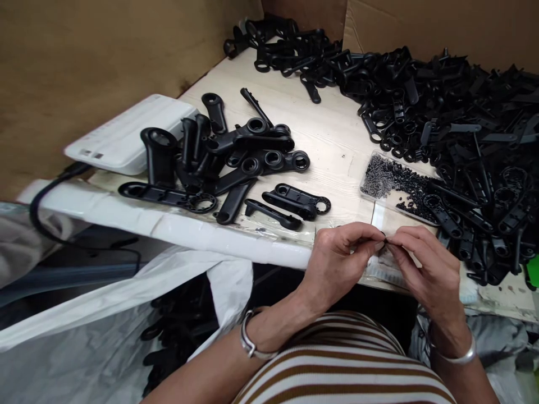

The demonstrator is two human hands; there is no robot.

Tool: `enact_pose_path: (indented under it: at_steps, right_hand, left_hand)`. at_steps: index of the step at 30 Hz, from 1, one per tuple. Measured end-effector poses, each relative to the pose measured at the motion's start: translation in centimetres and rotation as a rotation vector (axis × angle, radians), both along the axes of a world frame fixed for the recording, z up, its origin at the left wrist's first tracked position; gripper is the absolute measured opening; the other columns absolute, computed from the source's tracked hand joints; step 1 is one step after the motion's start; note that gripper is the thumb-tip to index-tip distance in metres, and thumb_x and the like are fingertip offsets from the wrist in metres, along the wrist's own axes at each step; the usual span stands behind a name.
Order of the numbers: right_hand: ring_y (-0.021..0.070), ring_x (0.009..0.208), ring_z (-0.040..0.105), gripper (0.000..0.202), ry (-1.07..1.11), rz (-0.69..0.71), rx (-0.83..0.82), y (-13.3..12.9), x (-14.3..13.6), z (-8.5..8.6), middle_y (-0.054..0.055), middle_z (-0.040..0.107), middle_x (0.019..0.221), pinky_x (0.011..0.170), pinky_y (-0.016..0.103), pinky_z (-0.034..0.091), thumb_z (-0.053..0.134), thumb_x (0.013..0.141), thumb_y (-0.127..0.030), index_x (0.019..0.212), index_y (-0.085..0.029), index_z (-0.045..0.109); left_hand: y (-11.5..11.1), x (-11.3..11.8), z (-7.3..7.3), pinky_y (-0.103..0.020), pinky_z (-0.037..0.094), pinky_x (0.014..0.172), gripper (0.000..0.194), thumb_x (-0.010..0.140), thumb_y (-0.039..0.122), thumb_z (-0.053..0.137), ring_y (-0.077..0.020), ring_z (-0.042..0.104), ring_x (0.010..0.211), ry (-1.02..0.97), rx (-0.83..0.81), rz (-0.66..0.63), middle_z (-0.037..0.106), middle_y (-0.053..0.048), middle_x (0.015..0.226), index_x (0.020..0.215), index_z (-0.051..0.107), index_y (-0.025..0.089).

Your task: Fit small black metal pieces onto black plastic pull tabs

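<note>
My left hand (337,264) and my right hand (427,266) meet at the table's front edge, thumb and forefinger of each pinched together. Between the fingertips sits a tiny black part (384,240), mostly covered, so its exact kind does not show. Just beyond the hands lies a clear shallow tray (398,197) with small metal springs on its left side and tiny black pieces on its right. Left of my hands are several loose black plastic handle-like parts (273,216), some showing ribbed undersides with a round ring at one end.
A large heap of black plastic parts (463,112) covers the back and right of the table. A white box-shaped device (130,134) with a black cable (36,213) stands at left. Below the edge hangs a white bag (105,348) with black parts inside. Cardboard walls (442,28) rise behind.
</note>
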State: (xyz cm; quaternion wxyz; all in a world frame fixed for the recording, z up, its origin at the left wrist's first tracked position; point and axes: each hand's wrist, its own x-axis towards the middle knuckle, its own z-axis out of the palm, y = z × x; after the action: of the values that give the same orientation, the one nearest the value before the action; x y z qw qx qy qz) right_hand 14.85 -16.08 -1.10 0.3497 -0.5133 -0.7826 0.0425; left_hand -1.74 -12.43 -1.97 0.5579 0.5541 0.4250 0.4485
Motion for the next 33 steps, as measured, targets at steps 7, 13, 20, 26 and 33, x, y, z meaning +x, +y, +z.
enact_pose_path:
  at_steps: [7, 13, 20, 26, 33]
  right_hand:
    - [0.0149, 0.078, 0.065, 0.01, 0.225, -0.057, -0.168, 0.23, -0.3, 0.12, 0.003, 0.069, 0.086, 0.07, 0.027, 0.054, 0.061, 0.089, -0.016, 0.091, -0.022, 0.068]
    - [0.0159, 0.078, 0.065, 0.005, 0.37, -0.077, -0.256, 0.16, -0.39, -0.21, 0.004, 0.068, 0.083, 0.067, 0.028, 0.054, 0.064, 0.087, -0.019, 0.085, -0.021, 0.068]
    - [0.0147, 0.08, 0.064, 0.008, 0.381, -0.051, -0.226, 0.16, -0.07, -0.55, 0.003, 0.068, 0.084, 0.068, 0.026, 0.054, 0.067, 0.083, -0.014, 0.086, -0.022, 0.069]
    - [0.0162, 0.079, 0.066, 0.011, 0.287, -0.032, -0.155, 0.14, -0.19, -0.28, 0.004, 0.069, 0.087, 0.07, 0.03, 0.055, 0.067, 0.083, -0.013, 0.088, -0.023, 0.07]
    - [0.0186, 0.084, 0.067, 0.025, 0.147, 0.079, -0.02, -0.16, -0.73, 0.07, 0.005, 0.072, 0.094, 0.073, 0.036, 0.056, 0.064, 0.081, -0.004, 0.095, -0.024, 0.068]
  left_hand:
    - [-0.02, 0.06, 0.02, -0.02, 0.053, 0.062, 0.008, 0.077, 0.014, 0.068, -0.0138, 0.068, 0.064, 0.019, 0.024, -0.014, 0.075, -0.001, 0.074, 0.077, 0.074, 0.018]
    - [-0.07, 0.09, -0.18, -0.021, 0.054, 0.064, 0.009, 0.077, 0.013, 0.068, -0.0143, 0.069, 0.066, 0.028, 0.017, -0.013, 0.076, -0.001, 0.076, 0.077, 0.074, 0.019]
    - [-0.06, 0.1, -0.26, -0.019, 0.054, 0.065, 0.011, 0.077, 0.01, 0.068, -0.013, 0.07, 0.068, 0.038, 0.058, -0.008, 0.077, 0.0, 0.078, 0.079, 0.074, 0.019]
    - [-0.19, -0.04, -0.22, -0.019, 0.056, 0.067, 0.013, 0.077, 0.009, 0.067, -0.0128, 0.07, 0.067, 0.085, 0.098, -0.003, 0.077, 0.001, 0.078, 0.08, 0.073, 0.02]
    - [-0.19, 0.14, -0.5, -0.02, 0.057, 0.07, 0.015, 0.077, 0.008, 0.066, -0.0131, 0.072, 0.07, 0.053, 0.088, 0.024, 0.076, 0.001, 0.079, 0.082, 0.072, 0.021]
